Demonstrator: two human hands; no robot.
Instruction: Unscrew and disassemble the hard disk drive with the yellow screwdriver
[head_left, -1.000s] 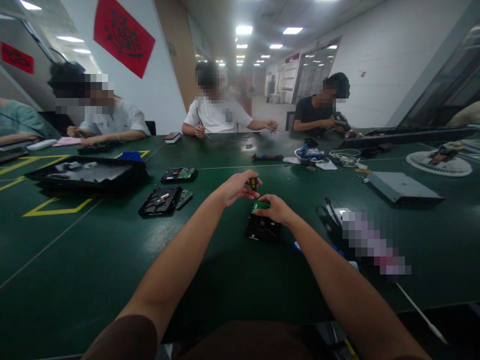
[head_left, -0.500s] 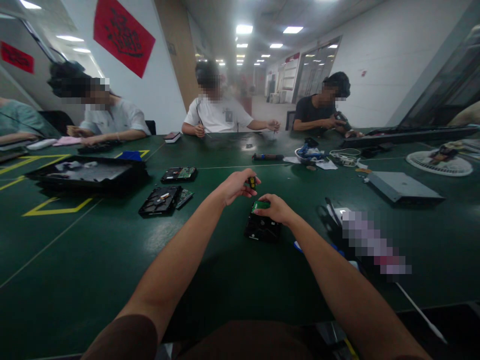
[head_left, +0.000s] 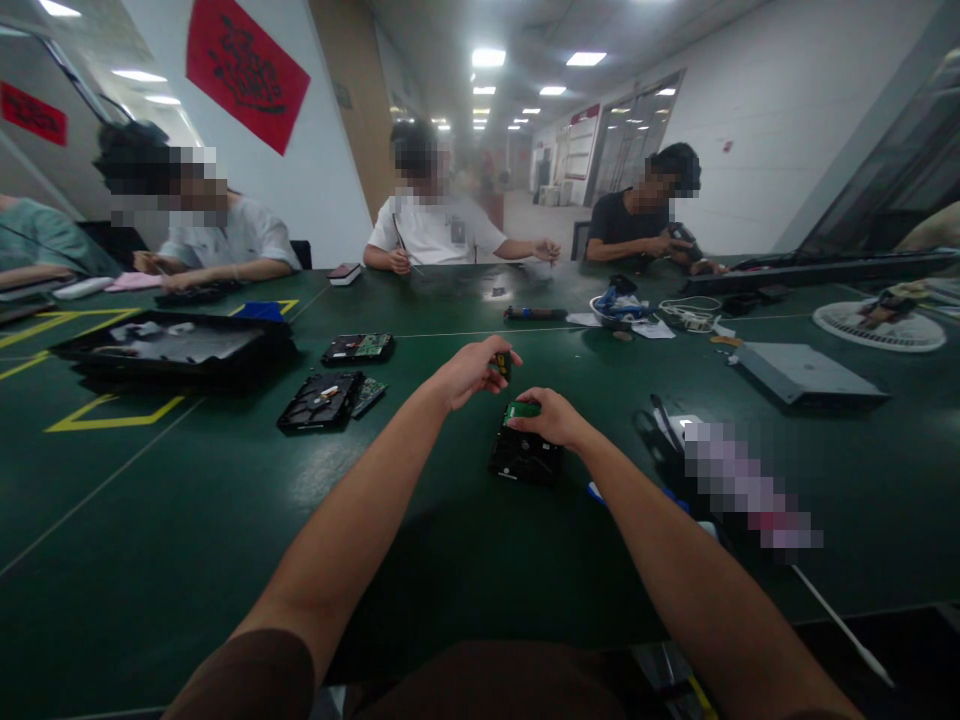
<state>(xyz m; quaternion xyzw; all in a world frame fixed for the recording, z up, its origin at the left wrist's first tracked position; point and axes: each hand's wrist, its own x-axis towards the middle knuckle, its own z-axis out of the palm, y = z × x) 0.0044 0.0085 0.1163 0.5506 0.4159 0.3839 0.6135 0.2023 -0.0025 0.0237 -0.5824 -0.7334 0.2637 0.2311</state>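
Note:
Above the far end of a black hard drive, my left hand is closed around a small yellow-and-black object. Its full shape is hidden by the fingers, so I cannot make out its kind. My right hand pinches a green circuit board at the far end of the drive. Thumb and fingers cover part of the board, and I cannot tell whether it is attached. The drive lies flat on the dark green table.
Left of my hands lie an opened drive, a loose circuit board and another drive. A large black tray stands farther left. On the right are a grey metal box and a white fan grille. Several people sit opposite.
The yellow-and-black object has turned slightly in my left hand's fingers. My right hand, the circuit board and the drive look almost unmoved.

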